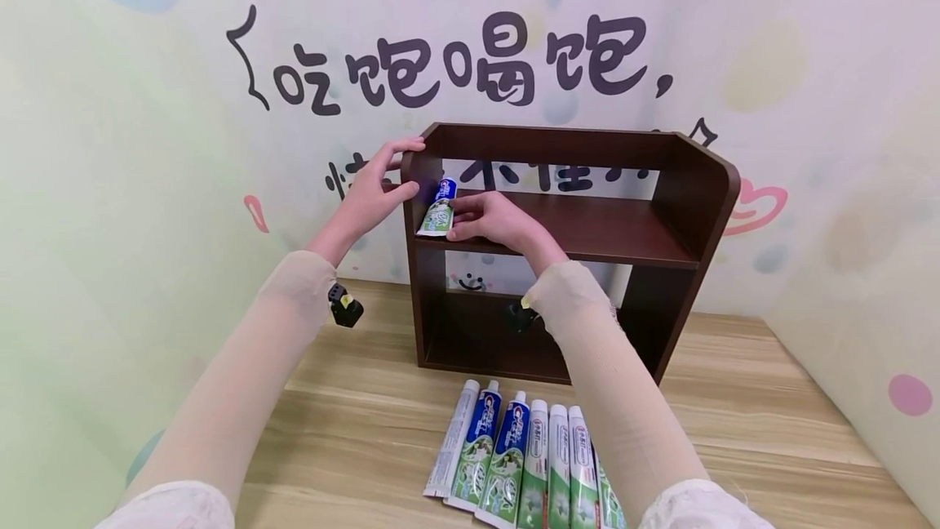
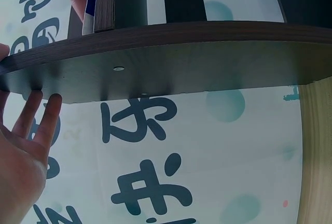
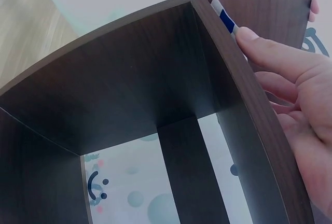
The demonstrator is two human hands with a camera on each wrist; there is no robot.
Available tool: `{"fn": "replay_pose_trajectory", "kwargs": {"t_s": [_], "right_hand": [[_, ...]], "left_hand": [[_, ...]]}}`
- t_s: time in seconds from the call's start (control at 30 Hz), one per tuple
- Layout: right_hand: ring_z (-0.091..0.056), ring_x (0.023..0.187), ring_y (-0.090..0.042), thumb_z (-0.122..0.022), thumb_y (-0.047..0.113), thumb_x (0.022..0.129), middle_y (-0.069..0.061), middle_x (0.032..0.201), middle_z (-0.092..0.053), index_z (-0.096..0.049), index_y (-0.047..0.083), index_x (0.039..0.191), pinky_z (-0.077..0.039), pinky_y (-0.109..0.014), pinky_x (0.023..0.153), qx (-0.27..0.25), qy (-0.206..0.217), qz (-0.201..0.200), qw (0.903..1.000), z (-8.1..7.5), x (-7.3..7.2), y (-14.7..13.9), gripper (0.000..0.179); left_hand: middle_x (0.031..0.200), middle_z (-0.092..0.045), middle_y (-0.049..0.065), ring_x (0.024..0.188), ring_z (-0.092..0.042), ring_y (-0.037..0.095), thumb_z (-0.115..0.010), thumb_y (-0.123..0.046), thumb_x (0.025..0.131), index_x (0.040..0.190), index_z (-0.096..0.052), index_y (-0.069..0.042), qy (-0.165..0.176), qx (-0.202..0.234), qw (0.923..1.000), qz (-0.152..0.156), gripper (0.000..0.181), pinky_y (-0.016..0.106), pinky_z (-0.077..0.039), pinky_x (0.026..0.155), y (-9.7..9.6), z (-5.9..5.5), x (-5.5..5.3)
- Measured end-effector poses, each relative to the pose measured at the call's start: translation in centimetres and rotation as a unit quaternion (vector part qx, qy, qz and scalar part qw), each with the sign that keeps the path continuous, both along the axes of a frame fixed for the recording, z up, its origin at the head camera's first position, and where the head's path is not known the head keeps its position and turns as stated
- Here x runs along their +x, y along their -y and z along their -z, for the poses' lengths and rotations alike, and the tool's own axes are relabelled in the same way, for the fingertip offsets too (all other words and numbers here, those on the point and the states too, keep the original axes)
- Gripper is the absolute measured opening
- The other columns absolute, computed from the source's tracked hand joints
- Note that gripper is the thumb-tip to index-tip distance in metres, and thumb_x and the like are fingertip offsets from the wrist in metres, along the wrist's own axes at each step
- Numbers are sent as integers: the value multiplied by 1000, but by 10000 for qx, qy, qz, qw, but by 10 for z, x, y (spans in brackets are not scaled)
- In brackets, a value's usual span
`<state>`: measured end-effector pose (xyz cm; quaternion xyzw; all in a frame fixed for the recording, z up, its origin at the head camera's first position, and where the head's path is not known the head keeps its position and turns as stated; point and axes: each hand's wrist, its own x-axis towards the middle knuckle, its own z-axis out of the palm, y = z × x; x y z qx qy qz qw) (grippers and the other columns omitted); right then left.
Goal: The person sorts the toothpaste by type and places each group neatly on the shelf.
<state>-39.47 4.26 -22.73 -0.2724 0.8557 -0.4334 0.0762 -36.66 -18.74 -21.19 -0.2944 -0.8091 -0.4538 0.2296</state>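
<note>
A blue, white and green toothpaste tube (image 1: pixel 438 217) lies at the left end of the brown wooden shelf rack's (image 1: pixel 565 223) upper board, cap toward the back. My right hand (image 1: pixel 499 221) holds it from its right side; in the right wrist view the thumb (image 3: pixel 250 36) lies against the tube's end (image 3: pixel 225 18), while the other fingertips are hidden behind the board. At the rack's left side panel (image 2: pixel 171 68), my left hand (image 1: pixel 370 198) grips the upper front edge, with several fingers (image 2: pixel 51 115) against the outer face.
Several toothpaste tubes (image 1: pixel 538 455) lie side by side on the wood-grain table (image 1: pixel 352 398) before the rack, partly covered by the right forearm. Behind the rack stands a wall (image 1: pixel 184 104) with large black lettering. The lower compartment (image 1: pixel 485 333) has an open back.
</note>
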Motion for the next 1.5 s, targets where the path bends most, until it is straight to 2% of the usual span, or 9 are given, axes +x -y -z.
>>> {"fn": "replay_pose_trajectory", "kwargs": {"t_s": [0.23, 0.47, 0.57, 0.83, 0.93, 1.07, 1.3, 1.5], "right_hand": [[-60, 115, -21, -74, 26, 88, -7, 134, -63, -51, 16, 145, -47, -39, 106, 33, -40, 12, 10000, 1, 0, 0, 62], [-61, 114, -21, -75, 26, 87, -7, 132, -64, -53, 16, 143, -48, -38, 106, 14, -39, 21, 10000, 2, -1, 2, 61], [-61, 114, -20, -75, 26, 87, -6, 132, -64, -53, 16, 143, -48, -38, 106, 4, -24, 29, 10000, 3, -2, 3, 61], [-61, 116, -21, -75, 25, 87, -7, 133, -63, -54, 16, 143, -47, -37, 107, 2, -32, 22, 10000, 2, -1, 5, 61], [-61, 116, -21, -75, 24, 87, -7, 133, -63, -54, 16, 143, -47, -37, 107, -11, -28, 12, 10000, 2, 0, 6, 61], [-61, 117, -21, -76, 24, 86, -8, 133, -63, -53, 16, 143, -48, -37, 107, 13, -65, -25, 10000, 2, 0, 6, 62], [-63, 117, -22, -77, 21, 84, -10, 134, -63, -50, 12, 145, -51, -37, 104, 14, -201, -58, 9998, 1, 3, 4, 67], [-63, 117, -22, -77, 22, 85, -11, 132, -64, -50, 12, 145, -53, -37, 101, 120, -490, -19, 9987, 0, 7, 6, 67]], "left_hand": [[158, -38, -4, 135, -47, 38, -57, -6, 94, 142, -46, -15, -26, -10, 10000, -29, 51, 55, -46, 105, 1, 2, -2], [158, -39, -5, 135, -49, 37, -58, -6, 93, 141, -48, -19, -7, 24, 10000, -54, 51, 54, -48, 103, 3, 3, -2], [159, -38, -2, 135, -48, 38, -58, -4, 93, 142, -47, -18, 14, 37, 10000, -63, 52, 55, -47, 104, 3, 2, 0], [159, -36, 11, 135, -47, 42, -56, -3, 93, 142, -46, -6, 65, -25, 10000, -44, 50, 55, -47, 104, -4, -11, 28], [159, -36, 12, 135, -48, 42, -56, -1, 93, 141, -46, -6, 41, -27, 10000, -53, 50, 55, -47, 104, -4, -12, 31], [159, -36, 12, 134, -48, 41, -56, 0, 93, 141, -46, -5, 58, -4, 10000, -21, 50, 55, -47, 103, -4, -12, 31], [160, -36, 6, 135, -47, 38, -56, -5, 94, 143, -45, -9, 258, -9, 9997, 32, 50, 53, -48, 104, -7, -15, 28], [160, -36, 5, 136, -46, 39, -56, -4, 94, 142, -45, -10, 304, -8, 9995, -11, 50, 53, -48, 103, -7, -15, 29]]}}
